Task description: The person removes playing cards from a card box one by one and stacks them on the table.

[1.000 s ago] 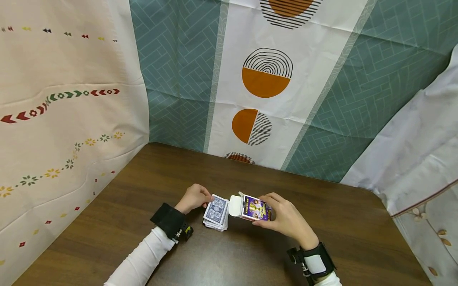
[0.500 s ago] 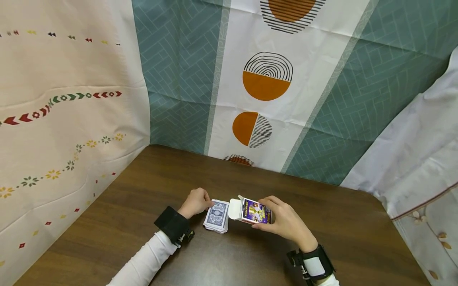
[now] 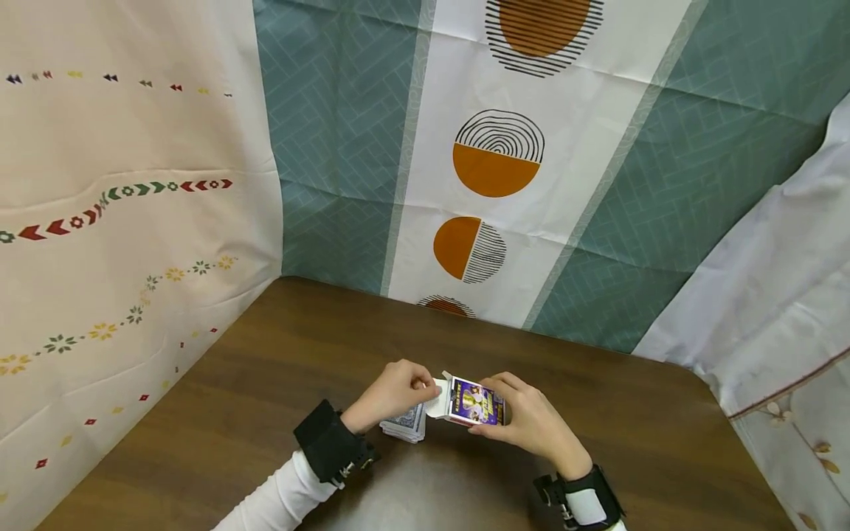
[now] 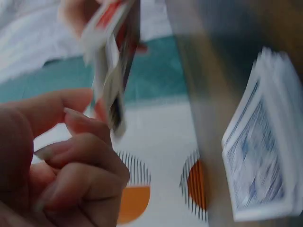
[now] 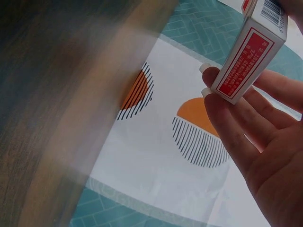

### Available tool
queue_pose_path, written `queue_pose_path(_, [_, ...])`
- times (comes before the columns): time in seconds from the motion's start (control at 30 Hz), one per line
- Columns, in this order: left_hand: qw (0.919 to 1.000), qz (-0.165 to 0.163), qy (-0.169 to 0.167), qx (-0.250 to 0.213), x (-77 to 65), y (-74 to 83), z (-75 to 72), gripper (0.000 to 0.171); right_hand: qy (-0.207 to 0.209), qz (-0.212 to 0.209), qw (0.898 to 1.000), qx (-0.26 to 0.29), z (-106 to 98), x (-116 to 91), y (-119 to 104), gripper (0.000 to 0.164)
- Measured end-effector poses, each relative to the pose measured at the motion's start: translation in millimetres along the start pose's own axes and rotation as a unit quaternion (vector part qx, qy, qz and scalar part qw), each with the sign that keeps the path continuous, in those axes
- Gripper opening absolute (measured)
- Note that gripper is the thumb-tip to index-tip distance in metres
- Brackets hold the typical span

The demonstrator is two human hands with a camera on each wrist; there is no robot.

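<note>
My right hand [image 3: 534, 417] grips a small purple-fronted playing-card box [image 3: 476, 403] by its closed end. In the right wrist view, fingertips support the box's red and white side [image 5: 248, 61]. The box lies tilted, its white flap [image 3: 437, 402] folded out toward the left. My left hand [image 3: 397, 394] has thumb and forefinger at that flap, apparently pinching it; the left wrist view is blurred there, and whether a card is also held cannot be seen. Under this hand lies a deck of blue-backed playing cards [image 3: 406, 425], partly covered; it shows better in the left wrist view.
Everything stands on a brown wooden table [image 3: 299, 324]. Patterned cloth [image 3: 491, 169] hangs along the far edge, with a cream cloth [image 3: 133, 295] at the left and a white one [image 3: 764, 295] at the right. Black wrist bands [image 3: 328, 442] are worn on both arms.
My left hand has moved right, from the deck's upper left corner to the box flap. My right hand stays about where it was with the box. The view has tipped slightly upward.
</note>
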State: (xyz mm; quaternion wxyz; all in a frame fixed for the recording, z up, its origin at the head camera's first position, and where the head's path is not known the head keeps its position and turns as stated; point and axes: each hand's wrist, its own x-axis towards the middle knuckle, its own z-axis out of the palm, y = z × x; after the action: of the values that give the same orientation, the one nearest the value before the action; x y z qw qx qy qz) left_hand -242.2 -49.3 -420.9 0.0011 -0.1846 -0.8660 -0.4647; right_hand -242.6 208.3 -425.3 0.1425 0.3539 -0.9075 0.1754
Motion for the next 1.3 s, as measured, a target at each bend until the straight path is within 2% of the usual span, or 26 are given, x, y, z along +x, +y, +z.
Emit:
queue_pose_path(0.07, [0.9999,-0.004,-0.011,-0.002,-3.6,4.2,7.6,0.018,0.001,-0.002,1.0,-0.003,-0.1,-0.5,-1.1,0.064])
queue_pose_path(0.23, [0.9998,-0.014,-0.009,-0.006,-8.4,3.2,20.2,0.026,0.0,-0.01,1.0,-0.011,-0.1,-1.9,-5.2,0.064])
queue_pose_path(0.47, [0.9999,-0.006,0.009,-0.005,-8.2,3.5,27.4,0.025,-0.002,-0.017,1.0,-0.024,-2.9,1.6,-8.9,0.062])
queue_pose_path(0.6, [0.9994,-0.011,0.0,-0.033,-5.8,2.4,28.0,0.02,-0.002,-0.016,0.999,-0.027,-4.3,2.7,-9.5,0.062])
queue_pose_path(0.83, [0.9902,-0.06,-0.059,-0.111,-4.4,-0.5,23.0,0.018,-0.009,-0.016,1.0,-0.02,-2.5,-0.6,-9.3,0.063])
queue_pose_path(1.03, [0.9818,-0.092,-0.094,-0.137,-2.2,-2.0,12.6,0.019,-0.012,-0.002,1.0,-0.016,-2.8,-0.7,-8.2,0.063])
queue_pose_path(1.17, [0.981,-0.092,-0.106,-0.134,-2.4,-3.8,6.0,0.021,-0.019,0.003,1.0,-0.01,-3.5,-1.5,-8.2,0.063])
queue_pose_path(1.3, [0.9804,-0.08,-0.118,-0.136,-2.0,-5.7,-1.0,0.023,-0.007,-0.004,1.0,-0.012,-4.4,-1.3,-6.5,0.063])
